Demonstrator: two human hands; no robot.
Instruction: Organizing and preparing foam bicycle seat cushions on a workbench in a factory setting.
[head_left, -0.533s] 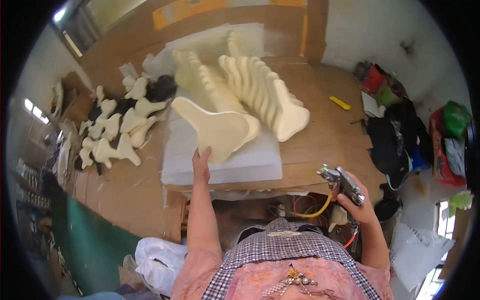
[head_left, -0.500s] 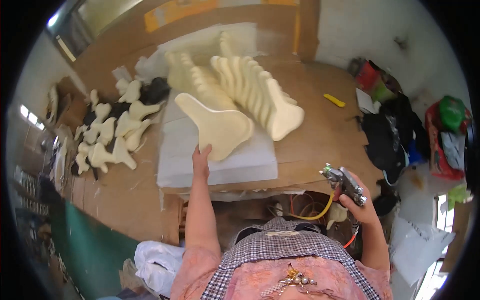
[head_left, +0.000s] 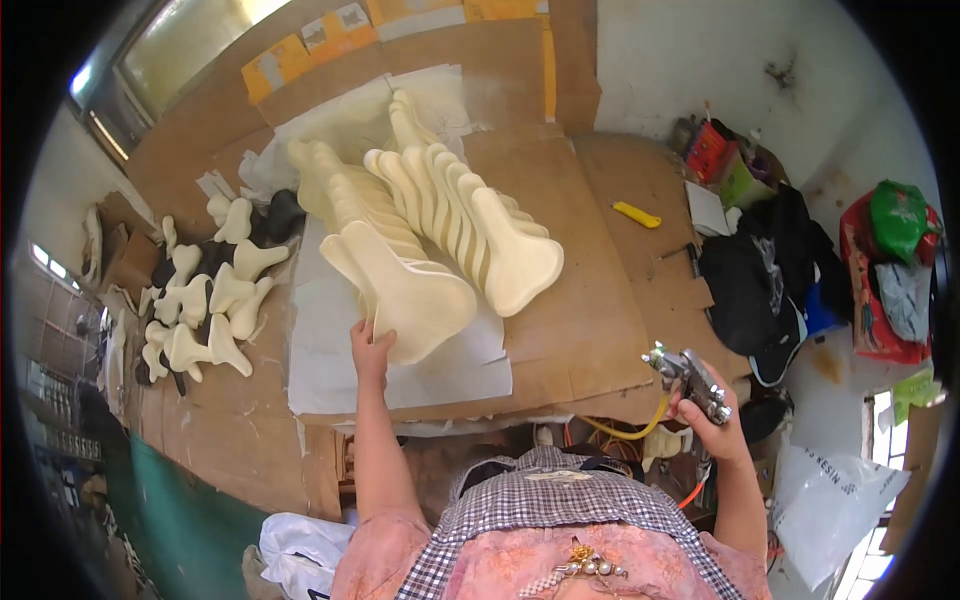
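Observation:
My left hand (head_left: 372, 355) pinches the lower edge of a cream saddle-shaped pad (head_left: 425, 312), with a broad rounded end and a narrow nose. This pad leans at the front of a row of similar pads (head_left: 360, 205) standing close together. Beside it, a second row (head_left: 440, 185) runs back, its front pad (head_left: 520, 255) facing me. White sheets (head_left: 465, 375) lie under the left row. Over the table's front edge, my right hand (head_left: 712, 415) is wrapped round a metal spray gun (head_left: 690, 380). A yellow hose (head_left: 640, 432) and a red hose (head_left: 695, 490) run to the gun.
Smaller cream saddle-shaped pieces (head_left: 205, 300) are spread at the left among black ones. A yellow utility knife (head_left: 637, 214) lies on the cardboard (head_left: 590, 300). Black cloth (head_left: 745, 290) and a red bag (head_left: 885, 290) are at the right. Cardboard (head_left: 430, 60) lines the back wall.
My left hand has brought the held pad back against the front of the left row. The spray gun stays in my right hand, and the view has shifted.

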